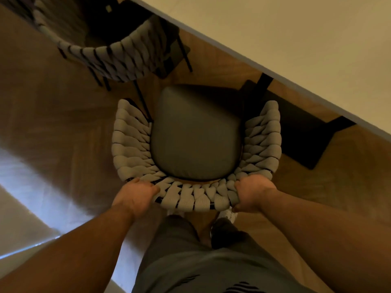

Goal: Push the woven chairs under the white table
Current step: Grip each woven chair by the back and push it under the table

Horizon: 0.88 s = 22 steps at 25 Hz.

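Your shoe [227, 214] sits right below the chair's back, so a short step as you shove could put your toes against the rear legs (which are hidden from here).

Your left hand [135, 197] and right hand [251, 193] grip the top of the woven back at its two rear corners. On each hand the fingers are curled close together over the rim and into the weave. If the cords give under that grip, the push may turn into a twist rather than a straight slide.

The chair [194, 134] stands on the floor [63, 113] just ahead of you. Its seat is out in the open and its front is turned toward the table [296, 28], but not square to the table's slanted edge. Pushed as it sits, I judge the right arm would head for the dark base [296, 127] under the table and could jam or scrape there.

On the left, a thin black leg of the far chair [110, 56] shows just beside your chair's left arm, and I cannot tell whether they touch. A drift that way could hook it and drag that chair askew.

Whether the arms clear the underside of the table cannot be told from here. Ease in, or the weave may catch the edge and your knuckles with it.
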Each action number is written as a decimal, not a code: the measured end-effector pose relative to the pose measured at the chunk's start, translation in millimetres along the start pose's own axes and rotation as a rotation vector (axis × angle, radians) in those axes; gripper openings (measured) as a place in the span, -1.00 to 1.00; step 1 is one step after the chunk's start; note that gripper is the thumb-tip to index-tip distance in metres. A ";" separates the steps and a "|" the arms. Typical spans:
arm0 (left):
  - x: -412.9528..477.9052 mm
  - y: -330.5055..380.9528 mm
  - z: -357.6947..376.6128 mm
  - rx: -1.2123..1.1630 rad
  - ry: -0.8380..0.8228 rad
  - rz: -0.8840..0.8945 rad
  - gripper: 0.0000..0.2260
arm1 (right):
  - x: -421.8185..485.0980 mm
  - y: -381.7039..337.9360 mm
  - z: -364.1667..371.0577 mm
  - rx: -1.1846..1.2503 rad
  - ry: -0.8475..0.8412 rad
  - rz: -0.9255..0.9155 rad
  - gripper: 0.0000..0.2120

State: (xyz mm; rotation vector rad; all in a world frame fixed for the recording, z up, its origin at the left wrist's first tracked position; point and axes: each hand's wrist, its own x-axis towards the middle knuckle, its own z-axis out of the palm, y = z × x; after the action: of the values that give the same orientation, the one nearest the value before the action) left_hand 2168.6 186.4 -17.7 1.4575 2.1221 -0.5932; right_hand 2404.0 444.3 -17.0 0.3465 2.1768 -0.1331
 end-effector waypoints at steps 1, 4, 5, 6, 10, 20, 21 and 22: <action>4.7 -6.5 -2.9 0.018 0.010 0.040 -0.70 | 0.8 -2.0 -0.2 0.020 -0.017 0.009 -0.43; 8.6 -34.9 -4.3 0.035 -0.038 0.113 -0.69 | 4.4 -21.6 -9.1 0.063 -0.056 0.020 -0.51; 9.6 -45.6 -3.7 0.037 -0.060 0.138 -0.68 | 6.8 -30.2 -12.4 0.083 -0.067 0.025 -0.54; 11.8 -58.4 -3.4 0.041 -0.077 0.170 -0.67 | 9.6 -40.7 -15.3 0.117 -0.085 0.041 -0.56; 23.3 -102.3 0.7 0.067 -0.084 0.274 -0.68 | 17.2 -84.4 -20.3 0.241 -0.136 0.110 -0.56; 53.9 -160.7 -21.4 0.245 -0.048 0.393 -0.65 | 19.1 -152.4 -24.8 0.386 -0.053 0.255 -0.46; 55.9 -160.0 -23.0 0.252 -0.040 0.389 -0.64 | 19.1 -153.1 -23.5 0.381 -0.040 0.266 -0.45; 58.5 -158.9 -25.5 0.258 -0.033 0.381 -0.63 | 19.2 -153.1 -23.5 0.380 -0.024 0.276 -0.44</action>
State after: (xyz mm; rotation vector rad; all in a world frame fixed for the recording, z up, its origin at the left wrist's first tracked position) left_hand 1997.5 191.1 -22.1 1.9170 1.7228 -0.7540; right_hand 2329.9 307.2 -23.4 0.8509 2.0504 -0.3952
